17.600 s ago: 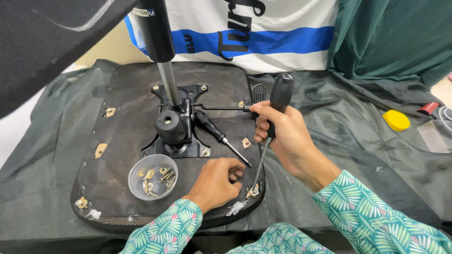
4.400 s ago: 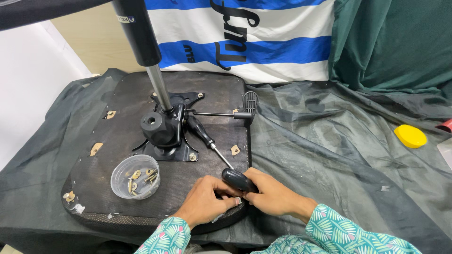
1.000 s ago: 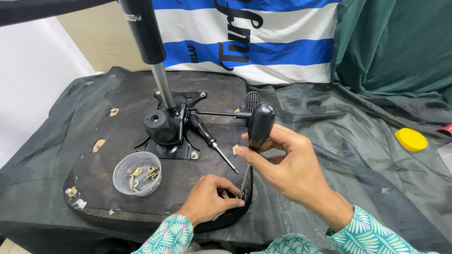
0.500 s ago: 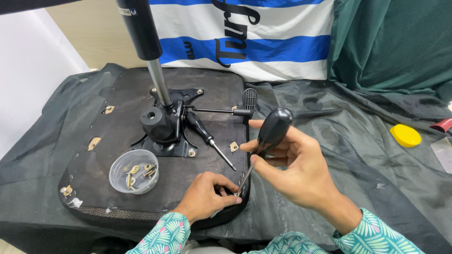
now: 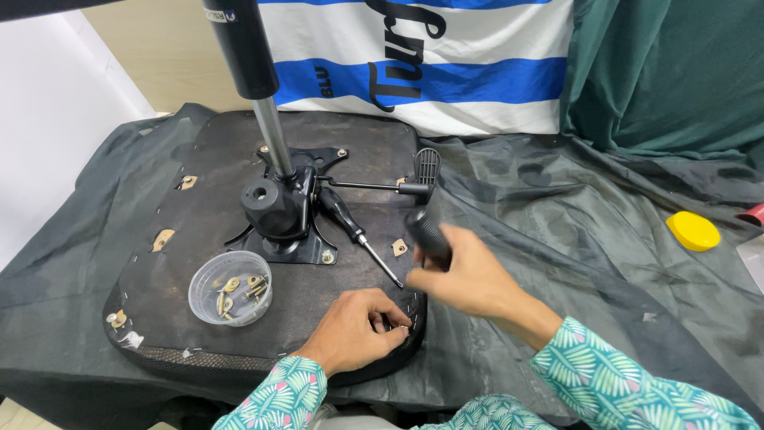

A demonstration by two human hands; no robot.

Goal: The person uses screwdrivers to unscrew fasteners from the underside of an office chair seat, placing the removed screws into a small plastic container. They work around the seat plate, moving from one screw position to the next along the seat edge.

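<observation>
Gripping a black-handled tool (image 5: 426, 232), the right hand (image 5: 469, 280) hovers over the near right corner of an upturned chair seat (image 5: 239, 334); the fingers are clenched round the grip, and motion blur hides the tool's shaft and tip. The left hand (image 5: 354, 330) rests at about six o'clock on the seat's dark underside, its fingertips (image 5: 395, 321) pinched together at the stapled edge, right by the corner; whether they hold anything is too small to tell. Both forearms wear teal leaf-print sleeves (image 5: 629, 382).

A second screwdriver (image 5: 358, 236) lies loose on the seat just past the left hand, its black handle towards the centre and its tip pointing to roughly five o'clock. At the seat's middle sits the black metal mechanism (image 5: 278, 211) with a steel gas column (image 5: 270, 139) rising towards twelve o'clock, and a thin lever (image 5: 374, 187) with a ribbed paddle reaching out to three o'clock. A clear plastic cup (image 5: 231, 288) of brass-coloured fittings stands at eight o'clock from the mechanism.

The seat lies on a dark grey sheet (image 5: 557, 231) covering the worktop. A yellow lid (image 5: 692, 231) lies far out at three o'clock, well apart from the hands. A blue-and-white striped cloth (image 5: 477, 80) hangs at twelve o'clock.
</observation>
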